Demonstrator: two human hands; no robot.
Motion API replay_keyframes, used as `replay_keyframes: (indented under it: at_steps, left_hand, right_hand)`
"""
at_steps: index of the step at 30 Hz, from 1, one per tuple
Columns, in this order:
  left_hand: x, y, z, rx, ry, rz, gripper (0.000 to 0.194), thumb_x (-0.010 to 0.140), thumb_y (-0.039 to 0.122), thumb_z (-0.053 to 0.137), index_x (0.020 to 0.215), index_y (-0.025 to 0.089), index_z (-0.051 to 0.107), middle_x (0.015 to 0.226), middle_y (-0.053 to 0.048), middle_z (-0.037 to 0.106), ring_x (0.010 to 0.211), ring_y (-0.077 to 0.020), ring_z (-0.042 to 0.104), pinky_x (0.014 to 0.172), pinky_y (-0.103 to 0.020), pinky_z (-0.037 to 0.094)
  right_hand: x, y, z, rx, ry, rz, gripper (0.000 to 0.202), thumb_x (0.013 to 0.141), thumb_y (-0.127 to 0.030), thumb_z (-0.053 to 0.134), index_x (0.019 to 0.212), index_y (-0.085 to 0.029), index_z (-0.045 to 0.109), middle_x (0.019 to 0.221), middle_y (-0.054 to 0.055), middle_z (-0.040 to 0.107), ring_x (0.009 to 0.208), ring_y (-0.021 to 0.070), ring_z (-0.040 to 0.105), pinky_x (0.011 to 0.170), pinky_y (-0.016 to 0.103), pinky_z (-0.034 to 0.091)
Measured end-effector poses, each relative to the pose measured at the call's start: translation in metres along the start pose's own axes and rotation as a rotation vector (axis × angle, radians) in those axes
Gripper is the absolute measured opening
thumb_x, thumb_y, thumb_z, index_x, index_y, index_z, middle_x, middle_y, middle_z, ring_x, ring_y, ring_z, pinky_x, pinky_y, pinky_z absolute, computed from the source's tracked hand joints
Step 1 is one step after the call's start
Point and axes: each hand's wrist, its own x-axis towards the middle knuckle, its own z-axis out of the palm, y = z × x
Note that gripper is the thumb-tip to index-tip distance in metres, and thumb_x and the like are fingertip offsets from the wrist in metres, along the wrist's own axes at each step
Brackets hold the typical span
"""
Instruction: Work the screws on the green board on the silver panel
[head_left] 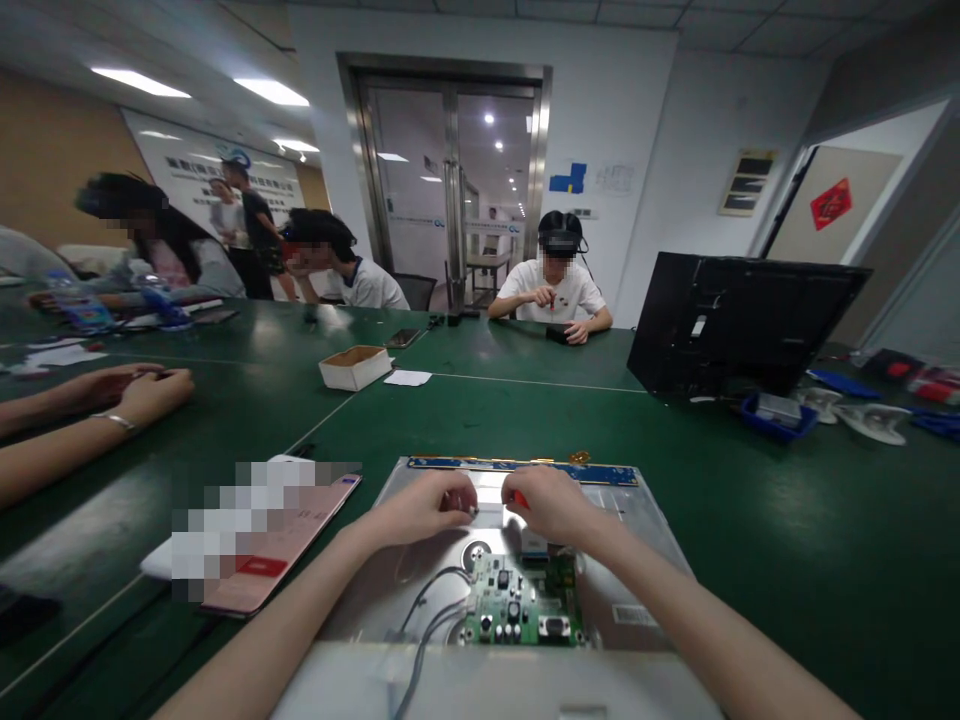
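Note:
A flat metal display panel (645, 560) lies in front of me, its back facing up. A green circuit board (517, 605) sits on its near half, with grey cables (427, 630) leading off to the left. Along the far edge runs a narrow blue circuit strip (615, 474). Over the panel's upper middle, my left hand (435, 505) is closed, thumb against curled fingers; a tiny dark bit shows at the fingertips, too small to name. Beside it, my right hand (547, 500) wraps round a small red object (520, 498), mostly hidden by the fingers.
Left of the panel lies a pink phone-like device (300, 540) on the green table (480, 415). Another person's hands (142, 395) are further left. Ahead stand an open box (356, 370) and a seated co-worker (566, 285); a black monitor (739, 320) and blue tray (780, 415) are right.

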Motion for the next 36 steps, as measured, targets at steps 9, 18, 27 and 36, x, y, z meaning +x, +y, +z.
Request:
replay_keyframes:
  at_steps: [9, 18, 27, 36]
  left_hand:
    - [-0.021, 0.001, -0.023, -0.150, -0.362, 0.053, 0.018, 0.067, 0.031, 0.076, 0.077, 0.018, 0.070, 0.075, 0.000, 0.064, 0.071, -0.0177, 0.057, 0.065, -0.026, 0.043]
    - [-0.021, 0.005, -0.014, -0.033, -0.476, 0.032, 0.022, 0.058, 0.025, 0.082, 0.076, 0.020, 0.070, 0.080, 0.001, 0.061, 0.070, -0.0162, 0.055, 0.058, -0.024, 0.040]
    - [-0.019, 0.005, -0.012, 0.001, -0.461, 0.027, 0.010, 0.067, 0.025, 0.078, 0.068, 0.019, 0.070, 0.072, 0.002, 0.061, 0.068, -0.0160, 0.055, 0.060, -0.026, 0.038]
    - [-0.020, 0.007, -0.013, -0.071, -0.401, 0.008, 0.018, 0.072, 0.033, 0.071, 0.070, 0.017, 0.063, 0.072, 0.002, 0.058, 0.064, -0.0144, 0.052, 0.057, -0.024, 0.036]
  right_hand:
    - [0.021, -0.018, 0.023, 0.019, -0.013, -0.076, 0.020, 0.082, -0.015, 0.060, 0.095, -0.022, 0.073, 0.101, 0.006, 0.074, 0.093, 0.0200, 0.066, 0.073, 0.027, 0.043]
    - [-0.006, -0.003, 0.011, 0.032, 0.105, -0.041, 0.020, 0.085, -0.026, 0.064, 0.104, -0.021, 0.069, 0.104, 0.005, 0.072, 0.093, 0.0214, 0.066, 0.075, 0.029, 0.044]
    - [-0.057, 0.027, 0.013, -0.035, 0.251, 0.063, 0.015, 0.090, -0.013, 0.053, 0.092, -0.019, 0.067, 0.095, 0.005, 0.069, 0.081, 0.0176, 0.065, 0.067, 0.026, 0.043]
    - [-0.069, 0.028, 0.001, -0.128, 0.328, 0.091, 0.021, 0.096, -0.019, 0.045, 0.098, -0.019, 0.067, 0.098, 0.007, 0.068, 0.074, 0.0181, 0.064, 0.061, 0.027, 0.041]
